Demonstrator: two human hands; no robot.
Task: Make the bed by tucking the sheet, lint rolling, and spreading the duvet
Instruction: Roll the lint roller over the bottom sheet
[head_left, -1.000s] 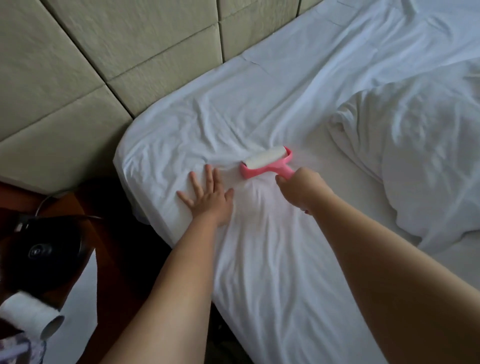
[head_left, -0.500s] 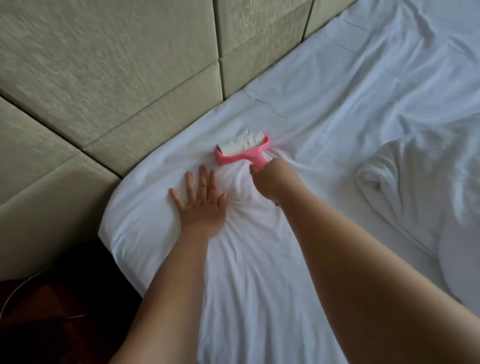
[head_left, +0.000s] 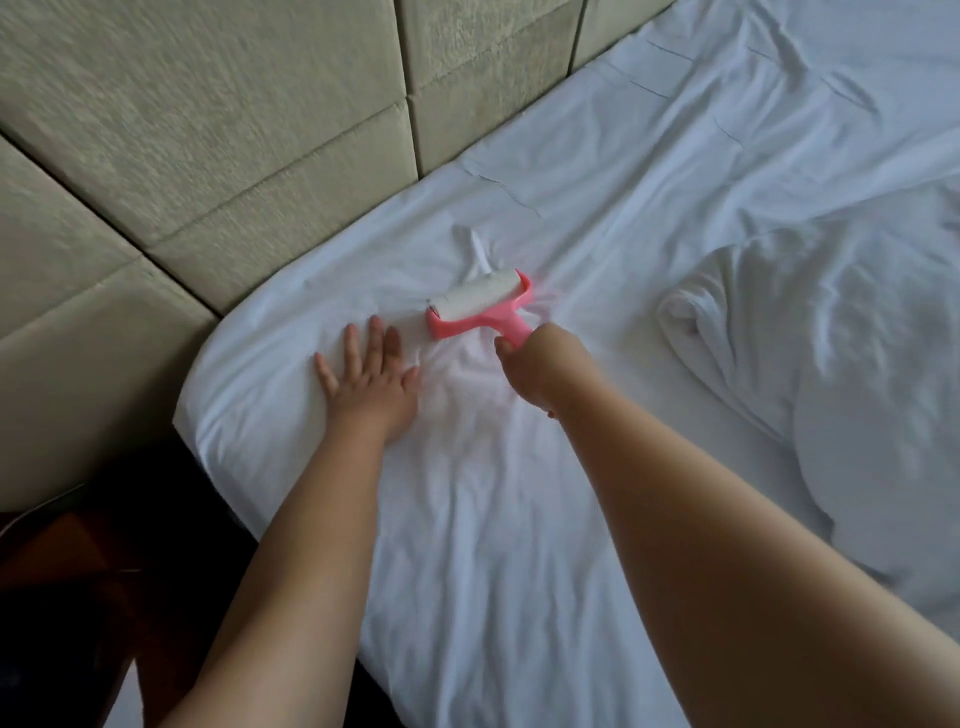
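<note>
Just lint roller (head_left: 480, 306) beyond right hand (head_left: 540, 369)

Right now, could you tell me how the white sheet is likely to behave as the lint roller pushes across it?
The sheet looks thin and floppy: it has bunched ahead of the lint roller. It would probably slide too, which may be why the left hand presses it flat.

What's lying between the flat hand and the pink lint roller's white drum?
Nothing but wrinkled white bed sheet, per the head view; left hand and pink plastic lint roller are close but apart.
</note>
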